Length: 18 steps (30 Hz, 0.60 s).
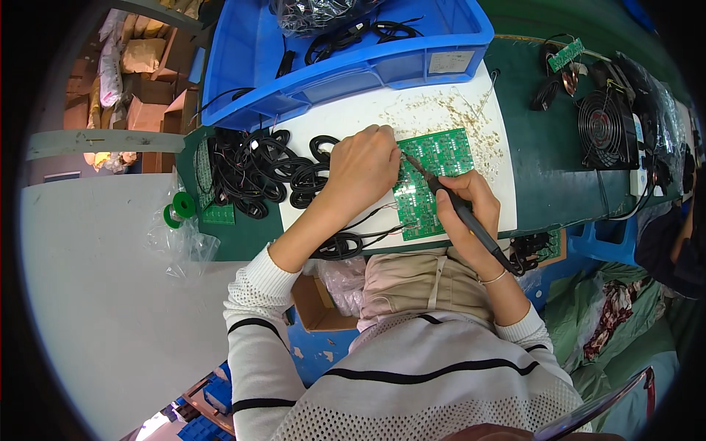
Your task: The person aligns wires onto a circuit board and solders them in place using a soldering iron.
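Green circuit board (418, 207): is lying flat on the white sheet (504, 169), in front of the person, its left edge meeting thin wire ends from the black cables.
Left hand (359, 167): is reaching in from the left, its fingers bending together at the board's upper left edge; the gap between the fingertips is hidden, so whether they are pinching a wire cannot be told.
Right hand (465, 242): is closing its thumb and fingers around the soldering iron, leaving no free gap about the handle.
Soldering iron (471, 223): is slanting up and leftward over the board, its tip pointing just beside the left fingertips; whether it is touching cannot be told.
Black cables (303, 176): are lying in coils left of the board, spreading from the white sheet toward the table's left end.
Blue bin (393, 71): is standing beyond the board, holding more dark cables and a clear plastic bundle (316, 16).
Brown crumbs (471, 117): are dotting the sheet behind the board.
Green table (540, 165): is stretching away to the right, bearing a black fan (604, 128) and a small green board (565, 55).
Green spool (179, 209): is resting by the table's left end, near a clear plastic bag (193, 246).
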Each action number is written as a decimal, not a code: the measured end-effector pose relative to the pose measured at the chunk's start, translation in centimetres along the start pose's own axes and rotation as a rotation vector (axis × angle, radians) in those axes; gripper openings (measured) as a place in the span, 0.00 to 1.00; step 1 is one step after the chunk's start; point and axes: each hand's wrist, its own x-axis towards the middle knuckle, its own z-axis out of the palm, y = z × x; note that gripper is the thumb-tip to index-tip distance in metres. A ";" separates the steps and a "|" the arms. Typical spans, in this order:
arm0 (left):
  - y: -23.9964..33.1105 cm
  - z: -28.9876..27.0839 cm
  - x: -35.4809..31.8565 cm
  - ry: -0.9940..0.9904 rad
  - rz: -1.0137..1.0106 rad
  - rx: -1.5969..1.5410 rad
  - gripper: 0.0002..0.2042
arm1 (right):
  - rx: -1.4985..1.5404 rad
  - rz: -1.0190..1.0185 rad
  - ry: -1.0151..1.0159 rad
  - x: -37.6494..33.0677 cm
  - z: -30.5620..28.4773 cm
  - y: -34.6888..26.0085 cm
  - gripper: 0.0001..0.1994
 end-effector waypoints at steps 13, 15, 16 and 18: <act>0.2 -0.2 0.2 -0.016 0.006 0.028 0.06 | 0.230 0.124 0.007 -0.2 -0.5 0.1 0.07; 0.2 -0.3 0.3 -0.023 0.001 0.008 0.06 | 0.237 0.131 0.013 -0.1 -0.4 0.0 0.07; 0.2 -0.3 0.2 -0.028 -0.010 -0.012 0.06 | 0.246 0.128 0.021 -0.1 -0.5 0.0 0.07; -0.6 -0.5 0.1 -0.039 0.004 -0.093 0.05 | 0.258 0.122 0.028 -0.1 -0.4 -0.2 0.07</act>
